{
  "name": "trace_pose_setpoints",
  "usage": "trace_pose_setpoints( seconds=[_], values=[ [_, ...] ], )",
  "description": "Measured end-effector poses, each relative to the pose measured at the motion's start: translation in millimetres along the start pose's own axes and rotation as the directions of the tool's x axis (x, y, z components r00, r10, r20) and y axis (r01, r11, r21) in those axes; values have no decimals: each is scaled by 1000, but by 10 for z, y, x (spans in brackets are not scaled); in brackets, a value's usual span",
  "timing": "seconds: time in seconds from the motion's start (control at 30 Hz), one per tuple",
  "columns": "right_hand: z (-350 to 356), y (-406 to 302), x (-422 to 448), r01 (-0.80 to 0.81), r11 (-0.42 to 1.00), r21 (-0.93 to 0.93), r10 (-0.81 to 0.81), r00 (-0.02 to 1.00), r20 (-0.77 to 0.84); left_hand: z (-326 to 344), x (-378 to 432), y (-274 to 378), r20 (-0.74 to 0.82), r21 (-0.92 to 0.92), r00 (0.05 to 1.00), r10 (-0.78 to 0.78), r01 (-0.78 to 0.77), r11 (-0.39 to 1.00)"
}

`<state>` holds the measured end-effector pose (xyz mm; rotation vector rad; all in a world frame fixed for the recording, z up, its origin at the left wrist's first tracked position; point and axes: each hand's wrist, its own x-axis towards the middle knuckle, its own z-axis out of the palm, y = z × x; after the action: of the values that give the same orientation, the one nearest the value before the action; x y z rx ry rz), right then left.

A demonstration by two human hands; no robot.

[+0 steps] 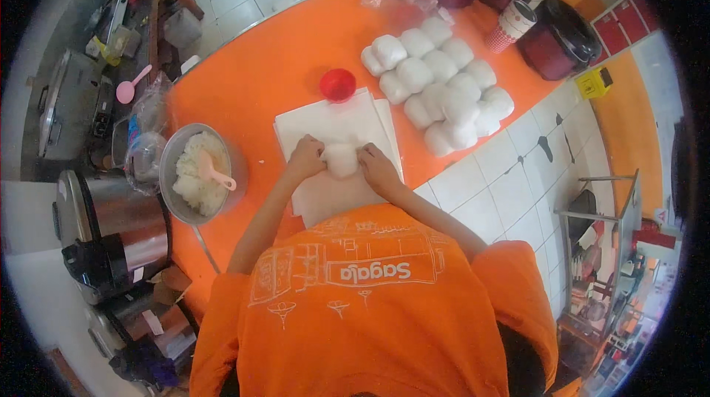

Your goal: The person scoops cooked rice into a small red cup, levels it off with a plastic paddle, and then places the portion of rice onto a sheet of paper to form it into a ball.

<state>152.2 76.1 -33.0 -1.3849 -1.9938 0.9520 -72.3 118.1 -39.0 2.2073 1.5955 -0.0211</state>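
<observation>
A white paper-wrapped bundle [341, 160] lies on a stack of white paper sheets [327, 120] in front of me. My left hand [309, 157] pinches the bundle's left end, and my right hand [376, 167] pinches its right end. Just beyond the stack's far edge sits a small red bowl [338, 85]. Many similar white wrapped bundles [441, 67] are piled at the right on the orange table [249, 81]. To the left of my left hand, a round metal pot [166, 175] holds cooked rice [194, 175] with a pink rice paddle [209, 171] stuck in it.
Dark red rice cookers [557, 39] and a patterned paper cup [513, 25] stand at the table's far right. Crumpled clear plastic [145, 156] lies beside the pot. Large steel rice cookers [119, 236] stand at the near left. A metal rack [610, 230] is on the right.
</observation>
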Motion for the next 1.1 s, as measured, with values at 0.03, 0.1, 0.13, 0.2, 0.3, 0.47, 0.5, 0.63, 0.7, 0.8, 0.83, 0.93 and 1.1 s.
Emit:
trace_pose_setpoints(
  seconds=[0.03,0.1,0.13,0.2,0.3,0.47,0.5,0.63,0.7,0.8,0.83,0.93,1.1],
  values=[
    [-16,-32,-39,-78,956,282,86,996,-15,-39,-70,67,-28,-318,999,35,-42,947],
    [83,99,-98,-101,951,292,125,990,-65,-120,-123,158,-64,-599,995,74,-97,795],
    [103,103,-107,-118,946,303,153,984,-93,-168,-159,161,1,-689,996,94,-67,721],
    [124,122,-107,-272,895,353,272,961,50,-232,-215,223,63,-768,990,127,-33,640],
    [-220,-294,-53,-427,725,541,293,902,318,-531,-351,423,14,-725,994,107,-63,686],
    [-523,-563,-67,-467,288,836,165,884,437,-1126,-474,846,-579,-268,708,404,-634,725],
    [-592,-730,-81,-438,22,899,125,893,432,-1095,-505,811,-584,-263,707,399,-630,731],
    [-509,-858,-120,-275,161,948,189,951,244,-897,-614,876,-729,-8,552,404,-597,802],
    [-594,-1077,-90,-266,84,960,220,945,242,-804,-654,1027,-764,-97,574,294,-552,828],
    [-620,-1121,-43,-295,-58,954,214,930,300,-594,-784,1261,-708,-397,706,29,-432,810],
    [-587,-1085,-32,-312,18,950,213,930,301,-432,-795,1291,-614,-650,782,-107,-423,632],
    [-343,-927,-1,-233,342,910,364,926,100,-211,-779,1267,-422,-904,887,-186,-395,164],
    [-215,-525,106,-476,795,375,514,858,-2,-93,-888,1217,-30,-996,993,118,-39,75]
  ],
)
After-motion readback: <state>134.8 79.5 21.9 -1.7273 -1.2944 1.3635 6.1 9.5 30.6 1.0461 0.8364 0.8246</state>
